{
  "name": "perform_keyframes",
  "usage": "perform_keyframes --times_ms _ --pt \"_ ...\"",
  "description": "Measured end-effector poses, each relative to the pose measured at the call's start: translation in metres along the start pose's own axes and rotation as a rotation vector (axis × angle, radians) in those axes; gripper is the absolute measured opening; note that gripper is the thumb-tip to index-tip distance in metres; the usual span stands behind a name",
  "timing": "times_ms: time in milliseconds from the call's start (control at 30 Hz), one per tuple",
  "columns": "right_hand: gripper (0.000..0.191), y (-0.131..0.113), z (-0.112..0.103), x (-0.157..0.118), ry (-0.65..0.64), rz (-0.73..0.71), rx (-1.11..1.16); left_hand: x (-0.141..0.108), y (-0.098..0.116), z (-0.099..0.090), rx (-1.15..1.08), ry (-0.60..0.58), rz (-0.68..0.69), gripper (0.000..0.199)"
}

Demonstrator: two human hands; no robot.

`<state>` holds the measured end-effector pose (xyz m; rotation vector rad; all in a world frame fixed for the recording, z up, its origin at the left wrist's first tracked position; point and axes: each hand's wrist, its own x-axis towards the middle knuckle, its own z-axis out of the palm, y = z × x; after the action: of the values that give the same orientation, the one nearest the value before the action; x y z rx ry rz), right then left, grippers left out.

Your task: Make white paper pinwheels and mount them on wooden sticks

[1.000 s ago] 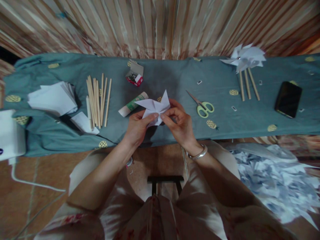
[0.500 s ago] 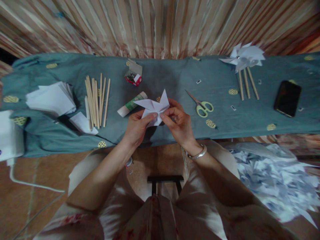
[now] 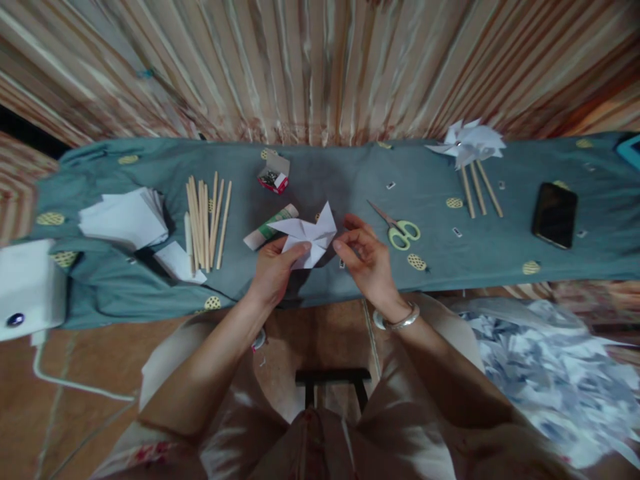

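My left hand (image 3: 273, 269) pinches a white folded paper pinwheel (image 3: 312, 233) between thumb and fingers, the thumb lying near its centre. Just right of the paper, my right hand (image 3: 369, 257) is off it, with loosely bent fingers apart and nothing visible in them. A glue stick (image 3: 267, 229) with a green label lies behind my left hand. Green-handled scissors (image 3: 400, 230) rest beyond my right hand, blades pointing up and left. Farther back stands a small open red box (image 3: 274, 175) holding small metal pieces, too small to name.
Several wooden sticks (image 3: 205, 220) and a stack of white paper (image 3: 125, 217) lie to the left. Finished pinwheels on sticks (image 3: 475, 147) and a black phone (image 3: 555, 215) are at the right. A white device (image 3: 30, 287) sits far left; a bag of paper pieces (image 3: 555, 373) is below right.
My right hand has let go of the pinwheel and moved slightly right. The left hand still holds it. The whole view has shifted, with the table lower in the picture.
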<state>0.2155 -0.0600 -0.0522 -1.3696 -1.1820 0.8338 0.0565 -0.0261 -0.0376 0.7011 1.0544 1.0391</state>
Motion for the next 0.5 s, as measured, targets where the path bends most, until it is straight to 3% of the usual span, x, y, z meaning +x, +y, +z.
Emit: perform_keyframes --times_ms 200,500 --pt "0.018 0.008 -0.006 0.006 0.023 0.014 0.012 0.001 0.007 -0.003 -0.029 0.048 -0.027 0.026" --pt "0.02 0.005 0.002 0.021 0.002 -0.048 -0.057 0.003 0.013 -0.011 -0.052 0.061 0.016 0.027"
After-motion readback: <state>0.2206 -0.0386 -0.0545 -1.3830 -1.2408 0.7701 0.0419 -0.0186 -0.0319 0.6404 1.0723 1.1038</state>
